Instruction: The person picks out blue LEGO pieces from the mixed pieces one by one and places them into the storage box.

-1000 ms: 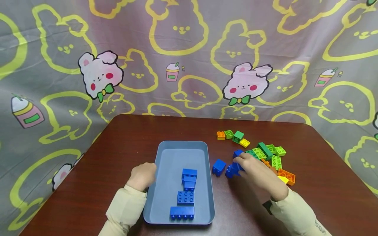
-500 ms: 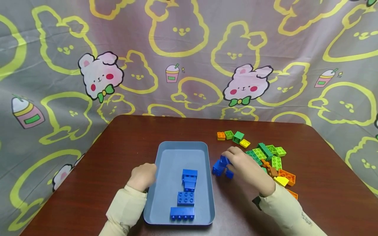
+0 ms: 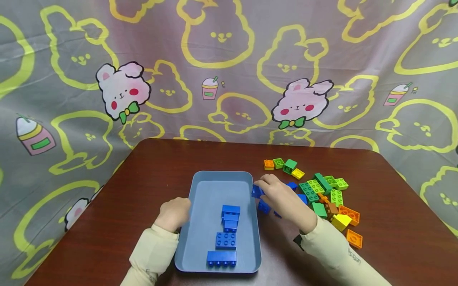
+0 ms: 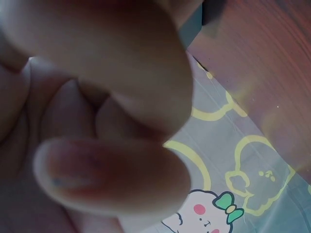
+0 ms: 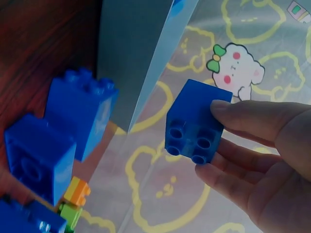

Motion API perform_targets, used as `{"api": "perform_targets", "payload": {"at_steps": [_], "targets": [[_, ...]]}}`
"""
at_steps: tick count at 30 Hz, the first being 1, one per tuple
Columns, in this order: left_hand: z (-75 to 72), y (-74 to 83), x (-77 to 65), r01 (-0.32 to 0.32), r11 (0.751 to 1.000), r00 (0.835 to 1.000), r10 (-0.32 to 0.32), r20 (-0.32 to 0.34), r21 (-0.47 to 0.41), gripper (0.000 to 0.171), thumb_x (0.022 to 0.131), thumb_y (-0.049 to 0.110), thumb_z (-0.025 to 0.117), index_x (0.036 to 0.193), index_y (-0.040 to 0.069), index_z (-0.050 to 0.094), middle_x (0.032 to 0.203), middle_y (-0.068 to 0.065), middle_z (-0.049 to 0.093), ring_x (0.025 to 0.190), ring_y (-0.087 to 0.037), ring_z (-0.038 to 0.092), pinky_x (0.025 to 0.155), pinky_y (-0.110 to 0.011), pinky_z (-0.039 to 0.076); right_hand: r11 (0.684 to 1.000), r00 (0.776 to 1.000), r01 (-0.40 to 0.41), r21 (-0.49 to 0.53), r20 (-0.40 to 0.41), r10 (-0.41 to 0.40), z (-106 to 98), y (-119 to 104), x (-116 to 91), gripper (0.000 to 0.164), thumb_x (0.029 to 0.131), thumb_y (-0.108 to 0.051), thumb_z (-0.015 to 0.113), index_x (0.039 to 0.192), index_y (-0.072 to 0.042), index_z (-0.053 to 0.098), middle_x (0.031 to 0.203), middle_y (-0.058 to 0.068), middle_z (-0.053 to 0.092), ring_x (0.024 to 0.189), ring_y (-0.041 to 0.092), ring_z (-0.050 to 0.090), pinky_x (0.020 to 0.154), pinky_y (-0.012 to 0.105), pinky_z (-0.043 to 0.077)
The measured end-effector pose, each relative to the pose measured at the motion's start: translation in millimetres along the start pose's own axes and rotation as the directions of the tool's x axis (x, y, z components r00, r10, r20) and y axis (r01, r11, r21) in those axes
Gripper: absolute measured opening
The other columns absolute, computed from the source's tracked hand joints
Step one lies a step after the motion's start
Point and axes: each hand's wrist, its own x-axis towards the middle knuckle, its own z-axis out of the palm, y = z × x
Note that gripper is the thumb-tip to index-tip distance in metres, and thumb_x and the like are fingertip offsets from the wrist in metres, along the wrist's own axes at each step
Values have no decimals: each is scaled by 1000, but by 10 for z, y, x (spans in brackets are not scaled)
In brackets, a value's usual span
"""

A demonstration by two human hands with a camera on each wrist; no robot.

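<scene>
My right hand [image 3: 284,198] pinches a blue toy building brick [image 5: 197,109] between thumb and fingers, its studs facing down in the right wrist view. In the head view this brick overlaps the right rim of the grey-blue tray [image 3: 204,194]. Inside the tray lie several blue bricks, among them a six-stud brick [image 3: 226,240] and a long brick [image 3: 222,257]. My left hand [image 3: 173,213], fingers curled, stays at the tray's left rim; the left wrist view shows nothing between thumb and forefinger. More blue bricks [image 5: 80,114] stand on the table just right of the tray.
Green, yellow, brown and orange bricks [image 3: 323,190] lie in a loose cluster at the right. A small group with a yellow brick [image 3: 298,173] sits farther back. Behind the dark wooden table [image 3: 161,159] hangs a rabbit-patterned cloth [image 3: 236,47].
From among the blue bricks on the table, my right hand has lifted one and carried it left to the tray's right rim. My left hand and the tray have stayed in place.
</scene>
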Motion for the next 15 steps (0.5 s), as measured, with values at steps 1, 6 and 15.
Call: {"api": "perform_targets", "payload": {"at_steps": [1,6,15], "targets": [[-2,0,-3,-3,1000,1000,3,0,-2,42,86,10,51,50,14,31,49,-1,31,47,-15,38,45,-31,32,1000,1000,4,7,-2,-4,14,-11,11,37,71,-6,77,106,-1,66,98,12,64,91,19,59,70,32,61],[-9,5,-8,-5,1000,1000,5,6,-13,44,87,10,51,49,15,27,48,0,26,45,-14,31,45,-30,29,999,999,41,7,-24,-41,79,-65,65,39,67,-3,79,105,-1,67,98,13,63,91,19,58,70,32,61],[-9,0,-1,2,1000,1000,-2,12,-7,43,87,11,50,50,14,29,49,-1,28,47,-15,34,47,-31,32,996,995,93,-16,-38,-94,167,-149,140,39,68,-6,79,105,-1,67,99,15,65,92,20,60,69,31,61]]}}
